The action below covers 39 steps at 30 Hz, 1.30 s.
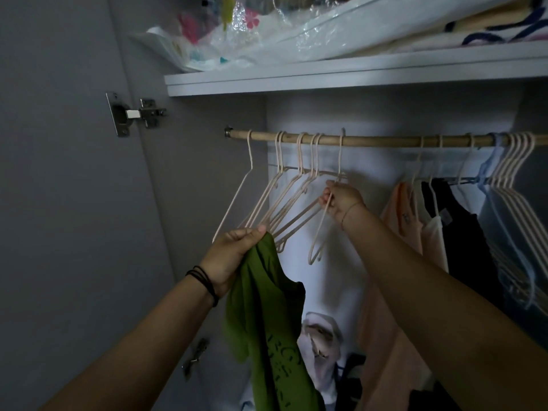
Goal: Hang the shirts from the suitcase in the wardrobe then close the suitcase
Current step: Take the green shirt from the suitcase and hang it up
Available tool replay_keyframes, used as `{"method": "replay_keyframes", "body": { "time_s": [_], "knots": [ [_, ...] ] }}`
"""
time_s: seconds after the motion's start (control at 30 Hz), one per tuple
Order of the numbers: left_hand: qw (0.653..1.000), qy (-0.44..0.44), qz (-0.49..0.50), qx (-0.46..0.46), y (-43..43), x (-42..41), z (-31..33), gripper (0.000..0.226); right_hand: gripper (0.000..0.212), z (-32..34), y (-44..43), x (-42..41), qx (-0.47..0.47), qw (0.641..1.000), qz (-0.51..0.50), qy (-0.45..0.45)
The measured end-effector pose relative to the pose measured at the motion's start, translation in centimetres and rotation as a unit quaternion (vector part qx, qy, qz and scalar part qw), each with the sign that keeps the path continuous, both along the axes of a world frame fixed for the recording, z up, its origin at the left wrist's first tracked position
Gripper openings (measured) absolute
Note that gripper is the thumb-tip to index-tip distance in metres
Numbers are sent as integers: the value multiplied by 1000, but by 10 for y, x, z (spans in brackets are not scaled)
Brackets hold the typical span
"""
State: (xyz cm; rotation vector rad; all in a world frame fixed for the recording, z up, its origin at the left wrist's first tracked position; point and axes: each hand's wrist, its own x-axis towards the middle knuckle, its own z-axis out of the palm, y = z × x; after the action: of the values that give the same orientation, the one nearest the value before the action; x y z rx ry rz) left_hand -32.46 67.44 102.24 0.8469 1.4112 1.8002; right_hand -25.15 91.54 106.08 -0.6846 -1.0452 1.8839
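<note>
I am facing the open wardrobe. My left hand (234,256) grips a green shirt (264,330) by its top, and the cloth hangs down below my fist. My right hand (341,201) is raised and pinches a pale pink empty hanger (321,226) that still hooks over the wooden rail (379,140). Several more empty pink hangers (281,197) hang to its left, bunched and tilted. The suitcase is out of view.
Clothes hang at the right: a peach top (400,215), a black garment (462,232), then several empty hangers (516,179). A shelf (326,78) above holds plastic-wrapped bedding. The open door with its hinge (133,114) stands at the left. Folded clothes lie below.
</note>
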Motion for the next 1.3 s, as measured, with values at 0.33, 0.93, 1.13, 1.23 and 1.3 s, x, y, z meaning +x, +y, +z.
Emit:
{"method": "replay_keyframes", "body": {
  "time_s": [0.33, 0.93, 1.13, 1.23, 1.3],
  "knots": [
    [999, 17, 20, -20, -2, 29, -7, 31, 19, -27, -33, 85, 160, 982, 92, -27],
    [997, 39, 51, -36, -46, 99, -18, 33, 37, -77, -91, 172, 308, 912, -62, -265],
    [990, 116, 52, -55, -63, 103, -8, 46, 36, -73, -113, 203, 315, 909, -122, -243],
    [987, 136, 49, -67, -74, 106, -6, 49, 33, -82, -121, 216, 302, 912, -159, -228],
    [987, 135, 41, -74, -82, 111, -5, 44, 32, -88, -128, 223, 294, 915, -172, -217]
  ]
}}
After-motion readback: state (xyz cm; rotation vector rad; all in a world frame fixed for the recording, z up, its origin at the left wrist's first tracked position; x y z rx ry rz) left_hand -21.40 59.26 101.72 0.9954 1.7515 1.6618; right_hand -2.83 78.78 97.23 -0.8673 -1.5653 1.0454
